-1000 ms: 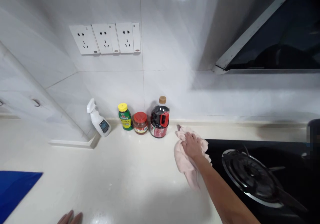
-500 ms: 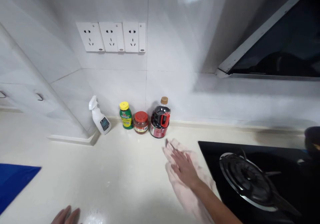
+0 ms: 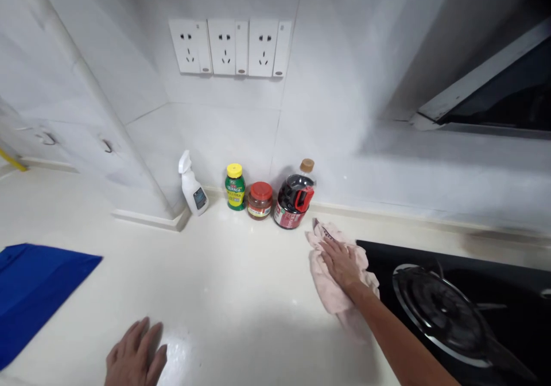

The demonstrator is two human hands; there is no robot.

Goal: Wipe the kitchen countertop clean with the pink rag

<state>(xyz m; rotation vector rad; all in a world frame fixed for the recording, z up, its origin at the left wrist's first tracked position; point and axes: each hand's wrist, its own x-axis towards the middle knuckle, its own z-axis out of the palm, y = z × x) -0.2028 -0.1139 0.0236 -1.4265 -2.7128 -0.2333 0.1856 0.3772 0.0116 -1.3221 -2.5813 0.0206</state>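
My right hand (image 3: 342, 264) lies flat, fingers stretched out, on a crumpled pale pink cloth (image 3: 323, 283) on the countertop. The cloth sits between a dark sauce bottle (image 3: 289, 209) with a red handle and the black gas stove (image 3: 383, 260), touching or overlapping the stove's near edge. At the bottom left, my left hand (image 3: 134, 356) rests low over the pale counter (image 3: 224, 294), holding nothing, its fingers apart. Whether its palm touches the surface is hidden.
Along the wall stand a white spray bottle (image 3: 193, 191), a green bottle with a yellow cap (image 3: 235, 190) and a red-lidded jar (image 3: 259, 202). A blue sheet (image 3: 38, 288) lies at left. Sockets (image 3: 226, 47) are on the wall. A range hood (image 3: 486, 82) overhangs the stove at right.
The view has shifted left, and more of my left hand shows. My right hand and the cloth have slid slightly towards the wall; the cloth looks more bunched.
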